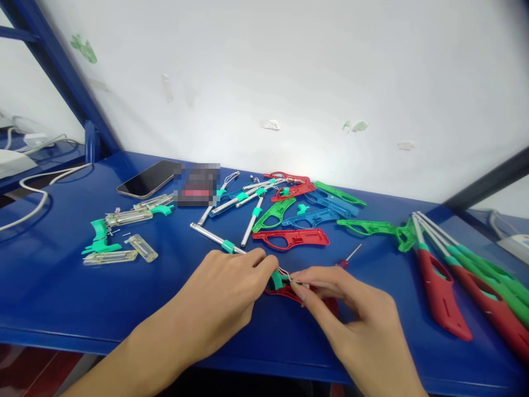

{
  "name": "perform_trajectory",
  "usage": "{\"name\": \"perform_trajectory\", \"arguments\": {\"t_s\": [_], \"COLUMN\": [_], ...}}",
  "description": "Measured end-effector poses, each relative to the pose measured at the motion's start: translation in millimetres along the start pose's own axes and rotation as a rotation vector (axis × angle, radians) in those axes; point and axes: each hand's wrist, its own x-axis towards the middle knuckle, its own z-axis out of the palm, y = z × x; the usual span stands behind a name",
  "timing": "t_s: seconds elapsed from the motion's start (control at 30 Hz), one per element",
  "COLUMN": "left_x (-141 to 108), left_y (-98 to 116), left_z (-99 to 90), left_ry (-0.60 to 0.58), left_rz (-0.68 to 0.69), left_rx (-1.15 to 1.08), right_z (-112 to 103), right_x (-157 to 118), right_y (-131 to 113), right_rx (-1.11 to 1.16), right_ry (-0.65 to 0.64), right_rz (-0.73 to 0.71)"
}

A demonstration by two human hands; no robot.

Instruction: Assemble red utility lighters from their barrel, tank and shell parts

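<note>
The left hand (225, 292) closes over a metal tube (207, 235); the right hand (359, 314) pinches wires (284, 271). Lighters (441, 292) look assembled (several), shells (314, 237) lie open.

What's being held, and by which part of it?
Right hand: white wires, pinched at their right end, beside the teal trigger. Left hand covers the metal tube's near end; its grip is hidden.
</note>
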Motion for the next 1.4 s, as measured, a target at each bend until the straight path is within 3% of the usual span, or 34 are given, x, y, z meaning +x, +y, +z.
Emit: {"name": "perform_trajectory", "arguments": {"t_s": [0.6,1.13,1.4], "left_x": [1.7,0.4,-0.6], "left_y": [1.4,0.1,2.0], "left_z": [-3.3,-1.4,-3.4], "left_ry": [0.014,0.017,0.096], "left_rz": [0.011,0.047,0.083], "left_rx": [0.013,-0.005,-0.059], "right_z": [-0.9,-1.6,-3.0], "right_x": [1.4,3.0,4.5], "right_y": [1.3,-0.5,-1.5], "right_rx": [0.015,-0.002,-0.008], "right_ry": [-0.059,-0.007,-0.017], "right_rz": [-0.015,-0.076,-0.099]}}
